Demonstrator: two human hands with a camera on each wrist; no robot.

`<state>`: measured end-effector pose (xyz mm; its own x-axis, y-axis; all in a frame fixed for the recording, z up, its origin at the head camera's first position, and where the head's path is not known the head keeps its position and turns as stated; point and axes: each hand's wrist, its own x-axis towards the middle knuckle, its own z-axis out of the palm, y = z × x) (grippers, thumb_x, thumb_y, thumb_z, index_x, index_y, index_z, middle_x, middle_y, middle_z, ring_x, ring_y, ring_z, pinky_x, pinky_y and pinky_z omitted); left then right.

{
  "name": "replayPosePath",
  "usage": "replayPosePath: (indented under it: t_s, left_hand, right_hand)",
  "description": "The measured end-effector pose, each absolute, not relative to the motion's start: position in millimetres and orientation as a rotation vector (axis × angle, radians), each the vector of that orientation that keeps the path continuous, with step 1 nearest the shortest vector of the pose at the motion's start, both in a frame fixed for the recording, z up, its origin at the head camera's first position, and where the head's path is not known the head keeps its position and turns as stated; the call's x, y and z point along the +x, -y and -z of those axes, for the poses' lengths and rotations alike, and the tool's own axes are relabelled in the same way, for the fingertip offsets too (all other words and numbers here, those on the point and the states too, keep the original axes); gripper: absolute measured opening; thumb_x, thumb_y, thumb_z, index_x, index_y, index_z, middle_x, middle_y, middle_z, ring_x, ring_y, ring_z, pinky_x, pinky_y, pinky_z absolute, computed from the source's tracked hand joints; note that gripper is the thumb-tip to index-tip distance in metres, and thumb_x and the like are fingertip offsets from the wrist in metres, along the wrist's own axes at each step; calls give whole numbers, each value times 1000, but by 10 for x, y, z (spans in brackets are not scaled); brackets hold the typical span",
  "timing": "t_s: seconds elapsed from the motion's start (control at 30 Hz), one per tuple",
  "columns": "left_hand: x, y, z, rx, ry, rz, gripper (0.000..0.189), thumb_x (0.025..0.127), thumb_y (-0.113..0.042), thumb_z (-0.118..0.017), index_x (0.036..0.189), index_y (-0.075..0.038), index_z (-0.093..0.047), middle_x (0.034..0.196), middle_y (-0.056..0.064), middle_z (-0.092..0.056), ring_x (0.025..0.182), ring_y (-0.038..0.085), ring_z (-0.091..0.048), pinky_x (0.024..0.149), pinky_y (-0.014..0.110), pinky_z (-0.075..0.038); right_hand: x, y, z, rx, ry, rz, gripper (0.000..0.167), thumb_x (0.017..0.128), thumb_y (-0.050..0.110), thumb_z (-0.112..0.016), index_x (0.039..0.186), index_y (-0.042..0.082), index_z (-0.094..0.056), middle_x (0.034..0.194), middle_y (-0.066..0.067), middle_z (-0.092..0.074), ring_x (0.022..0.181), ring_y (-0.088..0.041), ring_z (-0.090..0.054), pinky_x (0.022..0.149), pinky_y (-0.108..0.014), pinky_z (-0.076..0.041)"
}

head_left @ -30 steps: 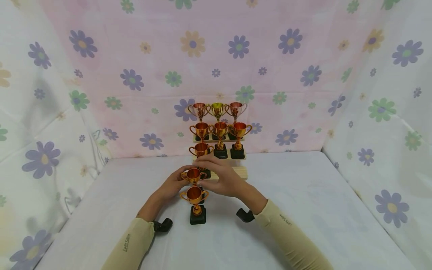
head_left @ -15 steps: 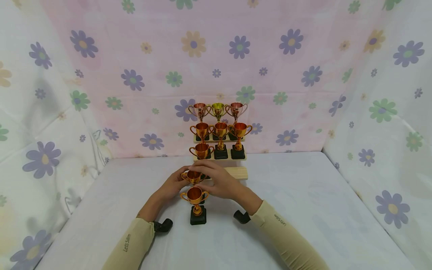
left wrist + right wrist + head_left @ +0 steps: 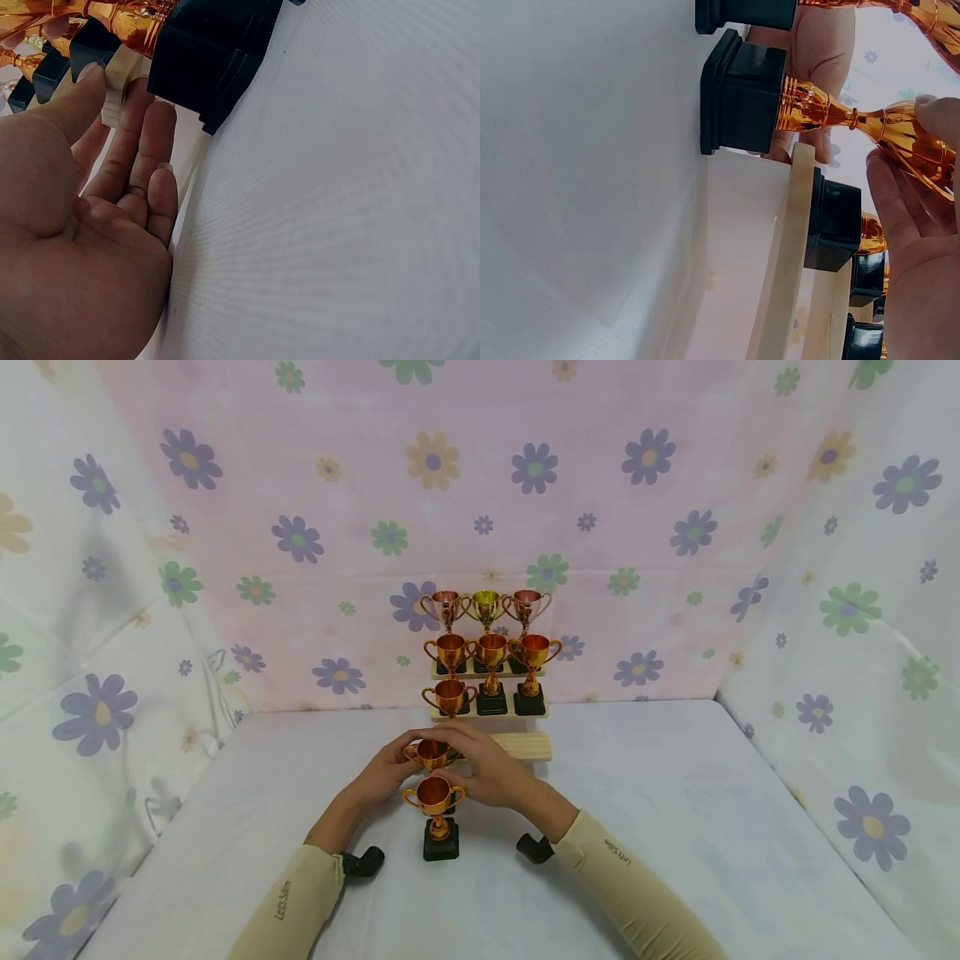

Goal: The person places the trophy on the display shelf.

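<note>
My right hand [image 3: 491,770] holds the cup of a gold trophy [image 3: 900,127] with a black base, thumb on one side and fingers on the other. That base stands close over the white table in the right wrist view. My left hand [image 3: 381,771] pinches the left end of the lowest step of a wooden tiered stand [image 3: 118,82], its thumb tip beside the black base of another trophy. That trophy [image 3: 450,696] stands at the left of the lowest step, its base hidden behind my right hand. Nearest me, one more gold trophy [image 3: 440,835] stands upright on the table.
Three gold trophies [image 3: 492,672] stand on the middle step. Along the top step are two pinkish trophies [image 3: 527,606] and a yellow-gold one [image 3: 486,606]. Bare wood [image 3: 528,745] shows at the right of the lowest step. Flowered cloth [image 3: 480,552] hangs around the table [image 3: 660,827].
My right hand has moved left and toward me, away from the trophy on the lowest step, and its fingers have come around the cup of the one in front. My left hand stays put.
</note>
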<state>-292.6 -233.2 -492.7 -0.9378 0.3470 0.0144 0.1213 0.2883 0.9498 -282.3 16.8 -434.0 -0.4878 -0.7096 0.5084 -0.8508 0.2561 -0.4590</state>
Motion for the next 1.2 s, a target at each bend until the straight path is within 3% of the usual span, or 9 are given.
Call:
replayPosePath:
  t_s: [0.23, 0.57, 0.8, 1.2]
  left_hand:
    - [-2911, 2309, 4920, 405, -2365, -1706, 52, 108, -11, -59, 159, -18, -47, 145, 13, -63, 125, 29, -61, 111, 54, -46]
    - [-2917, 2330, 4923, 439, -2367, -1699, 53, 109, -16, -59, 160, -18, -45, 115, 11, -72, 117, 26, -65, 109, 50, -47]
    - [-2919, 2337, 4922, 487, -2337, -1724, 53, 109, -14, -59, 160, -15, -44, 114, 11, -74, 115, 24, -68, 110, 51, -47]
    - [-2941, 2341, 4927, 535, -2287, -1751, 53, 112, -19, -56, 162, -12, -40, 117, 12, -73, 112, 24, -68, 110, 55, -47]
  right_hand:
    - [-2829, -183, 4350, 1457, 2336, -1079, 57, 99, 17, -77, 152, 10, -56, 155, -4, -54, 147, -20, -47, 119, -37, -42]
    - [-2840, -229, 4313, 1445, 2328, -1083, 55, 99, 18, -77, 151, 11, -57, 152, -7, -57, 144, -16, -49, 119, -36, -42]
    - [-2819, -263, 4255, 1450, 2284, -1104, 54, 98, 15, -78, 148, 7, -58, 149, -7, -59, 140, -17, -54, 116, -38, -46]
    - [-2787, -363, 4154, 1440, 2277, -1160, 59, 99, 16, -77, 153, 16, -54, 147, -3, -59, 134, -13, -57, 112, -36, -49]
